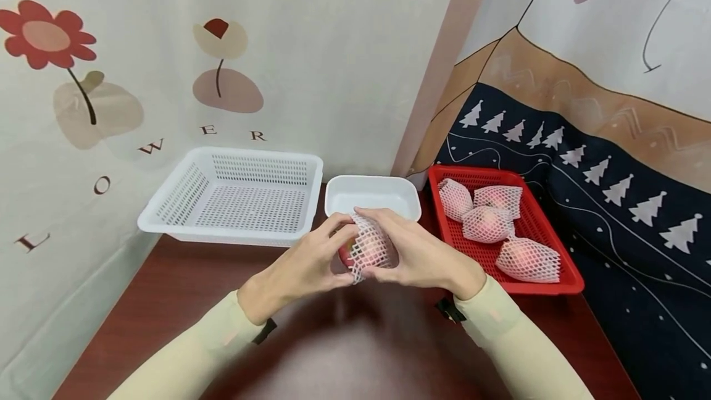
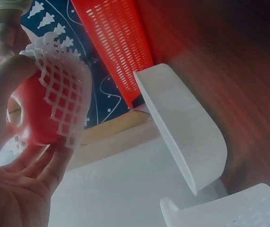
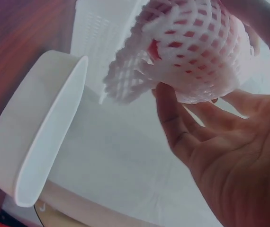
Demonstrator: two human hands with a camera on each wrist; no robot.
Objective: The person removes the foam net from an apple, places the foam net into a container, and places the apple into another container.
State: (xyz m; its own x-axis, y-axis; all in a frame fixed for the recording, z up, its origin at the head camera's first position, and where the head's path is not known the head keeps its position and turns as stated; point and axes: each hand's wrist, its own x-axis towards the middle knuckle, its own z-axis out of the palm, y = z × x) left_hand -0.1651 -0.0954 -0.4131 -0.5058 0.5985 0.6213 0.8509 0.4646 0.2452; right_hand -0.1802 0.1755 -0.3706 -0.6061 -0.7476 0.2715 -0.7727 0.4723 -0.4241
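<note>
A red apple (image 1: 345, 253) is held in the air over the table's middle, partly inside a white foam net sleeve (image 1: 371, 247). My left hand (image 1: 311, 261) grips it from the left, thumb and fingers curled round the apple's bare side. From the other side, my right hand (image 1: 422, 249) holds the netted part between thumb and fingers. In the left wrist view the apple's stem end (image 2: 15, 112) shows uncovered, while the mesh (image 2: 66, 94) covers the opposite side. A loose end of the net (image 3: 125, 78) sticks out in the right wrist view.
Behind the hands stands a small white tub (image 1: 373, 185). To its left is a larger white slotted basket (image 1: 244, 238). A red basket (image 1: 539, 289) at the right holds several netted fruits (image 1: 489, 224). Printed curtains (image 1: 344, 66) border the brown table (image 1: 183, 301).
</note>
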